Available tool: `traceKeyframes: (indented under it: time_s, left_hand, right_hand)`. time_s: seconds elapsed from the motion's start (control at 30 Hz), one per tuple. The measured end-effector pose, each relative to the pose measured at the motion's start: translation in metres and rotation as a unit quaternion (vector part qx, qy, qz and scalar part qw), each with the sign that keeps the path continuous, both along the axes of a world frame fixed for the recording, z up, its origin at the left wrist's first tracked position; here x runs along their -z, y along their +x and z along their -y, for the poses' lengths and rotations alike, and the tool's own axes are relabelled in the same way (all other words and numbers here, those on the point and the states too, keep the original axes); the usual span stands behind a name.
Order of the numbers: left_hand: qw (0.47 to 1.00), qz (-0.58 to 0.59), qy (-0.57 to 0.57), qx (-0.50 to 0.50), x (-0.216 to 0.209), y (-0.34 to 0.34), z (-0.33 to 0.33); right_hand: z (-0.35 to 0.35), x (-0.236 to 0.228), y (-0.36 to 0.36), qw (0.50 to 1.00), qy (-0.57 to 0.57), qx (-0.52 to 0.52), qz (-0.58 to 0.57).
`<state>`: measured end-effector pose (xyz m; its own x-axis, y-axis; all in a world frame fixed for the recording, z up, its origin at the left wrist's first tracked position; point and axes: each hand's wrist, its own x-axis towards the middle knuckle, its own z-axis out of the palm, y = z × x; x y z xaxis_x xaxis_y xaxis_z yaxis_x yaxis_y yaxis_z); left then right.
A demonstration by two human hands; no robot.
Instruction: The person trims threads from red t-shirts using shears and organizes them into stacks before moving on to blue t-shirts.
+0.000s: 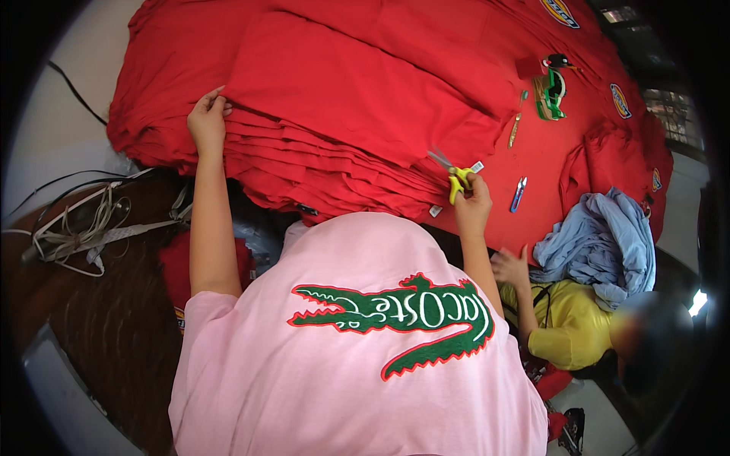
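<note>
A tall pile of red garments (342, 83) is stacked in front of me, with many folded layers along its near edge. At the left end of the top layer, my left hand (209, 118) pinches the edge of the red fabric between thumb and fingers. My right hand (476, 201) is closed around the yellow handles of a pair of scissors (458, 179). Their blades point up and left over the near right corner of the pile. A small white label (477, 166) shows beside the scissors.
Right of the pile lie blue thread snips (518, 194), a thin gold-coloured tool (514, 131) and a green tape dispenser (549, 95). A light blue cloth heap (601, 239) sits by a co-worker in a yellow shirt (572, 323). Tangled cables (76, 224) lie at left.
</note>
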<state>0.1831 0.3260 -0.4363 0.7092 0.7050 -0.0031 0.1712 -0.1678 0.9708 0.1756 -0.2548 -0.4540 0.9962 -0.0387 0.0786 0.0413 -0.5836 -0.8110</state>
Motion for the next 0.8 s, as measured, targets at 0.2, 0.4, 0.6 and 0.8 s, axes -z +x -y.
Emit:
traceKeyframes:
  time_s: [0.2, 0.4, 0.6, 0.8]
  left_hand:
    - [0.997, -0.058, 0.035, -0.033, -0.012, -0.006, -0.027]
    - [0.979, -0.162, -0.12, 0.014, -0.075, 0.036, -0.044]
    - [0.975, 0.18, -0.074, 0.103, -0.159, 0.121, -0.013]
    - [0.94, 0.108, -0.005, 0.323, -0.14, 0.075, 0.149]
  right_hand:
    - [0.059, -0.026, -0.007, 0.997, -0.015, 0.058, -0.037]
    - [0.054, -0.074, 0.051, 0.985, -0.054, -0.091, -0.138]
    - [0.066, -0.179, 0.168, 0.963, 0.084, 0.046, 0.252]
    - [0.089, -0.158, 0.124, 0.973, 0.219, -0.002, 0.072]
